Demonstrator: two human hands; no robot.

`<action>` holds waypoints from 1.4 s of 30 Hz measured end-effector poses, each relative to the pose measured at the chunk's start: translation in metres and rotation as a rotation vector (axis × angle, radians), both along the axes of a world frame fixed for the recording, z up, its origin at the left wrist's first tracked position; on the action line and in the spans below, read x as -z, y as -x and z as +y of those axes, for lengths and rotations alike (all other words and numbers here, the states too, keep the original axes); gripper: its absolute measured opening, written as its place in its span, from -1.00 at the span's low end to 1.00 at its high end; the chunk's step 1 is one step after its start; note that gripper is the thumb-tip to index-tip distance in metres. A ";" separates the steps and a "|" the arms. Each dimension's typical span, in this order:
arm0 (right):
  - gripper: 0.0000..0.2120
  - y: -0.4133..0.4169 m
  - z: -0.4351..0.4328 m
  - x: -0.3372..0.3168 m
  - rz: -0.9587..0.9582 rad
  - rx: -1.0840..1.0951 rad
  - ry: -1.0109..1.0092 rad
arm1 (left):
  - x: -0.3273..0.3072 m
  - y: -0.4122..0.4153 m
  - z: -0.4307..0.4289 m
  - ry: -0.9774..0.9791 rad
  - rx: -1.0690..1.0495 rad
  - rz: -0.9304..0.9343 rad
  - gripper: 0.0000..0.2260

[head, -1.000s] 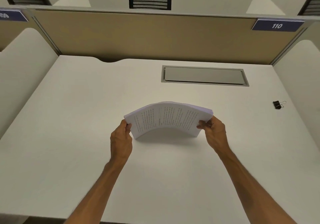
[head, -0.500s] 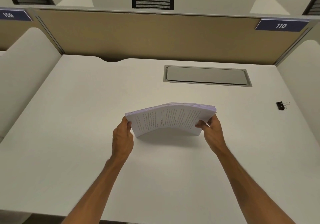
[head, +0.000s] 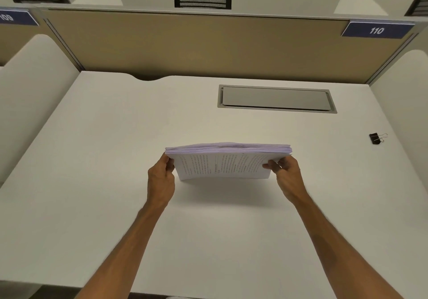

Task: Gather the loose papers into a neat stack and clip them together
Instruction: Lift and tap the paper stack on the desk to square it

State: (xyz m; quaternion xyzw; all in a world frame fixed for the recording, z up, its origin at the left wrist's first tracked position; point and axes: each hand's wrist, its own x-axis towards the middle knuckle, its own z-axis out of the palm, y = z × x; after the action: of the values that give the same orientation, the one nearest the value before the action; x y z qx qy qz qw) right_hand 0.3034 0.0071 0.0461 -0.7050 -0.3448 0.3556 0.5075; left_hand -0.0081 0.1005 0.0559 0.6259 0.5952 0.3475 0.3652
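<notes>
A stack of printed white papers (head: 223, 165) stands on its long edge on the white desk (head: 115, 159), near the middle. My left hand (head: 161, 180) grips the stack's left end and my right hand (head: 288, 176) grips its right end. The top edges of the sheets look nearly level, and the printed face leans toward me. A black binder clip (head: 375, 138) with silver handles lies alone on the desk at the far right, well away from both hands.
A grey metal cable flap (head: 276, 99) is set into the desk behind the stack. A tan partition (head: 208, 43) closes the back, and white side panels (head: 30, 85) wall in the left and right. A sign reads 110 (head: 377, 30).
The stack was bowed upward in the middle; now it has flattened and stands more upright, its top edges evened. Both hands keep their grip on the ends.
</notes>
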 end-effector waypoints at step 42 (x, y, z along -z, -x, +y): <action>-0.75 -0.011 0.004 0.013 -0.084 -0.072 0.057 | -0.001 -0.008 -0.010 -0.065 -0.053 0.138 -0.54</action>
State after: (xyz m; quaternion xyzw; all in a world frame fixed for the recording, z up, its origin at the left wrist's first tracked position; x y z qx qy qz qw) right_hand 0.3140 0.0112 0.0328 -0.7208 -0.3808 0.3534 0.4589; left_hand 0.0003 0.0900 0.0573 0.6438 0.6239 0.3320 0.2933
